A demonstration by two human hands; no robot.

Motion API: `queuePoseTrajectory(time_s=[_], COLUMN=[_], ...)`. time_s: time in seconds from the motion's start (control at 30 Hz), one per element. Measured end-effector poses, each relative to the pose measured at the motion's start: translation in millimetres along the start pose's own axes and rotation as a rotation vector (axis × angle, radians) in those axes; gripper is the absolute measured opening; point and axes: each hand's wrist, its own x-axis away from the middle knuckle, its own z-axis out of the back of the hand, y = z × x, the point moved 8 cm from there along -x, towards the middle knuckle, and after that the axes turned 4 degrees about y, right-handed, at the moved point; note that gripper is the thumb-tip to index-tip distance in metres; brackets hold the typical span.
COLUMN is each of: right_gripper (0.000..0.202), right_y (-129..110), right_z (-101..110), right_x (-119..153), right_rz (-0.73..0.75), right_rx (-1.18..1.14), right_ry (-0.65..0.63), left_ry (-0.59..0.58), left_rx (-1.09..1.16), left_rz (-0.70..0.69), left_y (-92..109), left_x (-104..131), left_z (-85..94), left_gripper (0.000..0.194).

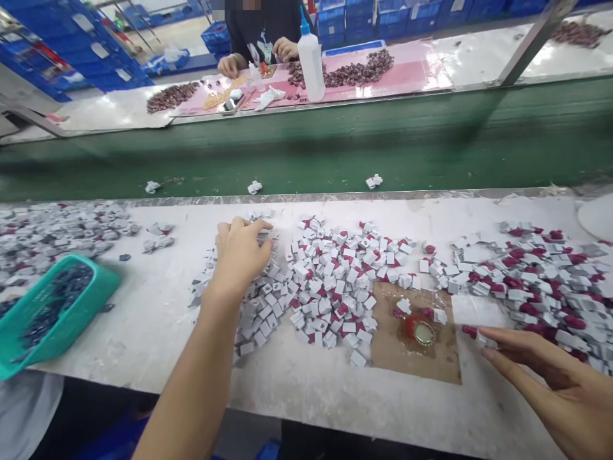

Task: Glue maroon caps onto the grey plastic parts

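Observation:
My left hand point(242, 250) reaches over a heap of small grey plastic pieces point(261, 313); its thumb and index finger are apart, with grey pieces between and below them. At the lower right, my right hand point(550, 377) pinches a small grey-and-magenta piece point(486, 340) between thumb and fingertips. Beside it lies a brown cardboard square point(416, 364) with wet-looking stains. On the cardboard sit a red round thing with a pale, ridged top point(421, 331) and a few grey-and-magenta pieces point(438, 315).
Grey-and-magenta pieces lie in a middle heap point(335, 281) and a right heap point(541, 281). At left are more grey pieces point(62, 230) and a teal basket point(103, 287) of dark parts. Beyond the green belt point(306, 160), a co-worker point(265, 35) sits near a white bottle point(311, 67).

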Motion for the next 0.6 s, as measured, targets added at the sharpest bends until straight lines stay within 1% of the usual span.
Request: queuePoseTrajectory(time_s=[0.07, 0.2, 0.27, 0.37, 0.47, 0.53, 0.6], right_gripper=[0.045, 0.042, 0.037, 0.023, 0.014, 0.014, 0.018], right_y=[-3, -13, -21, -34, -49, -63, -77], right_z=[-5, -4, -4, -4, -5, -7, -12], right_x=[0, 0, 0, -1, -3, -3, -1], right_rz=[0.018, -0.001, -0.013, -0.031, -0.041, -0.02, 0.022], right_rx=[0.022, -0.013, -0.073, -0.171, -0.267, -0.337, -0.382], right_ry=[-0.028, 0.032, 0.036, 0.027, -0.009, -0.054, -0.111], left_ry=[-0.002, -0.009, -0.022, -0.035, -0.029, -0.005, 0.02], left_rx=[-0.012, -0.011, 0.009, 0.062, 0.135, 0.189, 0.276], left_rz=[-0.016, -0.053, -0.077, -0.099, -0.085, -0.067, -0.029], left_y=[1, 8, 15, 27, 37, 42, 45], left_x=[-6, -10, -9, -6, -2, 2, 9], left_z=[-3.0, -3.8, -2.8, 1.3, 8.1, 13.9, 19.3], left_gripper=[0.029, 0.015, 0.013, 0.012, 0.009, 0.006, 0.008])
